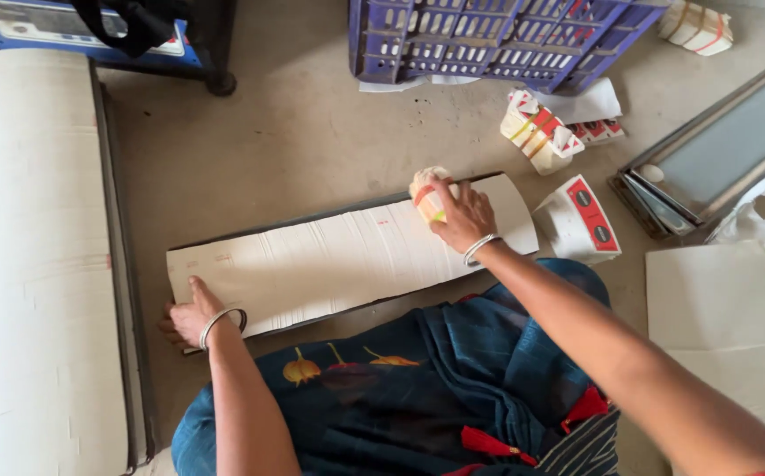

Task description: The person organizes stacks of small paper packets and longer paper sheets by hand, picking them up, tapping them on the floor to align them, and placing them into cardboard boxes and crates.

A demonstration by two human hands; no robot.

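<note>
Left hand: the left hand (190,317) lies flat with fingers spread on the near left corner of the long white sheet stack (347,256), thumb on top, gripping nothing; a metal bangle (220,321) circles its wrist.
Right hand: the right hand (462,216) is closed over a small banded paper bundle (427,196), pressing it onto the far right end of the stack.
Sheet stack: a fanned row of white sheets on a dark board, lying on the floor and running between the two hands.
Beyond the right hand: a banded bundle of folded cartons (541,134), with a blue plastic crate (497,40) farther off.
Right of the right hand: a white carton with red panels (578,220), just beside the end of the stack; past it a framed grey screen (717,150).
Left of the left hand: a tall white paper pile (34,264), well apart.
Below both arms: dark blue patterned cloth (435,379) over the person's lap.
</note>
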